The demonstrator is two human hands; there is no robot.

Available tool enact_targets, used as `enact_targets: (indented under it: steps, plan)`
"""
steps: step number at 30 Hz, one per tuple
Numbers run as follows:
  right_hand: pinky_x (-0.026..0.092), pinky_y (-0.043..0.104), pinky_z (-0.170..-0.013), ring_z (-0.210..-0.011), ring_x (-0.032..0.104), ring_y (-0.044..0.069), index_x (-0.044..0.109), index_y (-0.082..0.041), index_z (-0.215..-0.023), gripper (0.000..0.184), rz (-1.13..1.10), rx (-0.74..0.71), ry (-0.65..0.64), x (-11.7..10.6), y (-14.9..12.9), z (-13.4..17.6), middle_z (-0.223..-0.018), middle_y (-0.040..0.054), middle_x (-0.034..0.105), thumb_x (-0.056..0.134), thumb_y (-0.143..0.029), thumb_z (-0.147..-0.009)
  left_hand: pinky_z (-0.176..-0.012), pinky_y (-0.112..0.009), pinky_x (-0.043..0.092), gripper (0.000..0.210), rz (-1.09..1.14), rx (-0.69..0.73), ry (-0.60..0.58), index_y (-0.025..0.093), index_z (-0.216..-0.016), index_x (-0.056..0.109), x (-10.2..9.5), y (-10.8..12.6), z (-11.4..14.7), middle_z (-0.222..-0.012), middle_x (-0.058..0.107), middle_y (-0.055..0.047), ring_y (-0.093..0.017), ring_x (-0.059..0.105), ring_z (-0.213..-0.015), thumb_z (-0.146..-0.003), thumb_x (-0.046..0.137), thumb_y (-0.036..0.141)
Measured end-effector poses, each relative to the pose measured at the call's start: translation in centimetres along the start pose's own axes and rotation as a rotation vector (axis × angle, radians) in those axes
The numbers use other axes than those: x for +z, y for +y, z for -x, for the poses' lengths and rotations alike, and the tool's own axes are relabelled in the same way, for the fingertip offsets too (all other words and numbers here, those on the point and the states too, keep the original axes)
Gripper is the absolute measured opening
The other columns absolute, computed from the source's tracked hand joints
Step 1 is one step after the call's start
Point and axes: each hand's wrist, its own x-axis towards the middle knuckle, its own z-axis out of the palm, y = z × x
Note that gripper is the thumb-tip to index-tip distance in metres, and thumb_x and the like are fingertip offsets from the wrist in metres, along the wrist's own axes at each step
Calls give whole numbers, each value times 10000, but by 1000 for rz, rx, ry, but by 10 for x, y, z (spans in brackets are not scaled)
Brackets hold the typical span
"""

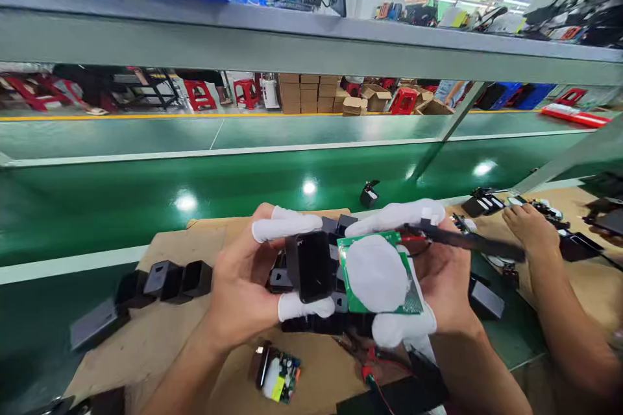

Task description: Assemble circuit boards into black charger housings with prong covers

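My left hand [246, 288], with white finger cots on thumb and finger, grips a small black plastic housing [314, 266]. My right hand [448, 272], also in finger cots, holds a green circuit board [413, 301] by its edges. A round white patch [377, 274] covers much of the board's face. A thick black cable [467, 241] runs over the right palm, and red wire shows at the board's corner. Housing and board are held side by side, seemingly a little apart. More black housings [280, 280] are partly hidden behind both hands.
Several black housings [197, 279] line the cardboard [170, 321] at left. A second circuit board [282, 376] lies below my hands, near red-clipped wires [368, 373]. Another person's hand [530, 227] works among parts at right. Beyond runs a green belt [243, 185], under a grey shelf beam [292, 45].
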Motion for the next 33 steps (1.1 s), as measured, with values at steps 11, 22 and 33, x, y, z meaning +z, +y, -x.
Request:
enact_targets:
  steps: [11,22,33]
  plan:
    - [668,465,-856,-1003,779,309,795,-253,-1299,752,287,-66,-158,-11,-3,3,-1127,79,838,1127,-323,-629,-845,-532,673,758,-26,-66,-53,328,-1351,812,7,-6,6,-1294,755,-151,-372,710,-1155,-651,1093,255]
    - [703,476,-820,-1051,817,337,798,-276,-1349,636,331,-148,-137,-3,2,4,-1186,100,856,1040,-230,-763,-873,-549,649,740,-13,-75,-71,353,-1372,805,8,-6,5,-1187,745,-126,-357,713,-1094,-686,1080,318]
    - [694,465,-783,-1059,791,345,798,-262,-1345,638,352,-134,-154,-4,2,4,-1170,125,828,1049,-281,-759,-849,-481,669,709,-62,-21,-72,321,-1368,803,10,-4,2,-1190,752,-123,-321,715,-1084,-711,1065,282]
